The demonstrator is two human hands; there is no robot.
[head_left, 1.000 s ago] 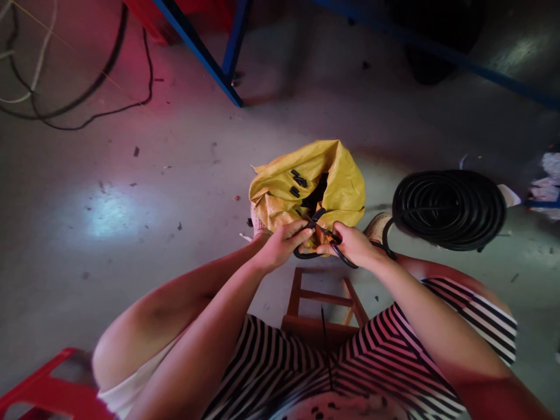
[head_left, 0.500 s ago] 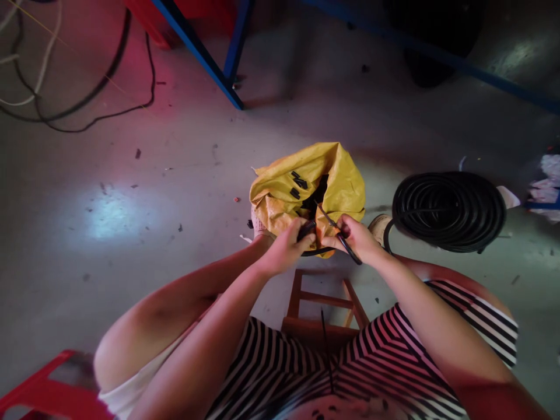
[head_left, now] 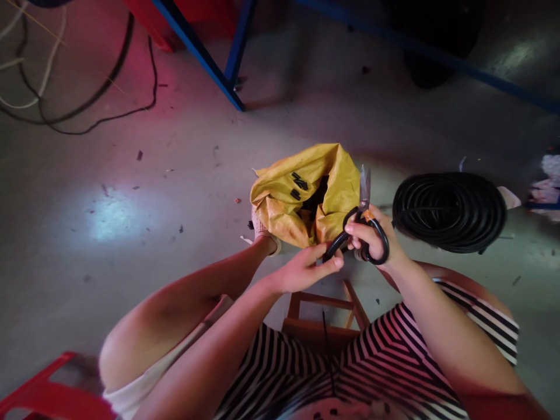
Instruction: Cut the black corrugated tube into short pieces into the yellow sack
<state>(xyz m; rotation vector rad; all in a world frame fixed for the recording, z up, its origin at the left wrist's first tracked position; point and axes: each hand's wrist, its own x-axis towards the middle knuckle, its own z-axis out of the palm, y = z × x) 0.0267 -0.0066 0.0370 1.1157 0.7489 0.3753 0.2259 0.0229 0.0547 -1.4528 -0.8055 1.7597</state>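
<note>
In front of my knees is a yellow bag [head_left: 345, 181] with its mouth gaping and several short black tube pieces [head_left: 299, 182] lying on its folds. My left hand [head_left: 308, 269] is closed around a black ribbed tube [head_left: 335, 245], at the near edge of the bag. The fingertips of my right hand [head_left: 376, 236] touch the tube's far end. That same right hand holds scissors [head_left: 364, 192] with black handles, their blades pointing away from me and slightly apart. Part of the tube is hidden by my hands.
To the right lies a coil of black tubing [head_left: 450, 213]. A wooden stool [head_left: 321, 332] is between my legs, and a red stool [head_left: 52, 394] stands at lower left. Blue metal legs [head_left: 196, 52] and loose cables [head_left: 98, 87] lie beyond; black scraps dot the floor.
The scissors have swung from over the bag's opening to its right side, now pointing away from me. My left hand has shifted right and nearer to me with the tube.
</note>
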